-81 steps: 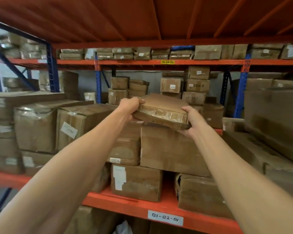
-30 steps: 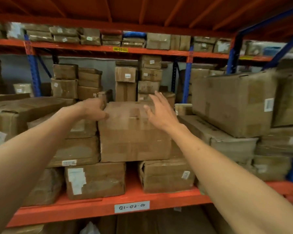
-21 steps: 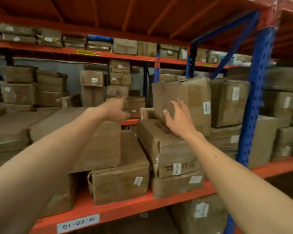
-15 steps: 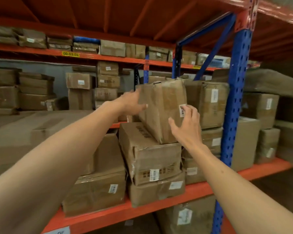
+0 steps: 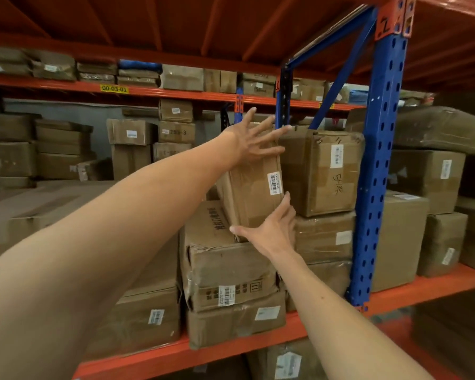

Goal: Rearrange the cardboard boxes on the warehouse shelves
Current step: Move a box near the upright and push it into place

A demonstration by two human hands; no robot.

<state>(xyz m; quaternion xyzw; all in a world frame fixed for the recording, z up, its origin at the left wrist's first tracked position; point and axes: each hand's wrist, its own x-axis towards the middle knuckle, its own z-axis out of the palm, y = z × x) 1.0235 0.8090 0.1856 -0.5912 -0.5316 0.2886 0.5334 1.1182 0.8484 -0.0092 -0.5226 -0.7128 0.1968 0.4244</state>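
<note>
A tall narrow cardboard box with a barcode label stands tilted on a stack of taped boxes. It leans beside a larger box marked in pen. My left hand lies flat over its upper part, fingers spread. My right hand cups its lower right corner, thumb under the bottom edge. Both hands press on the box.
A blue rack upright stands just right of the larger box. The orange shelf beam runs below the stacks. More boxes fill the left side, the right bay and the far shelves.
The flat box I held at first was put down. My view swung right. Both hands moved to the tall narrow box, the left one up over its top, the right to its bottom corner.
</note>
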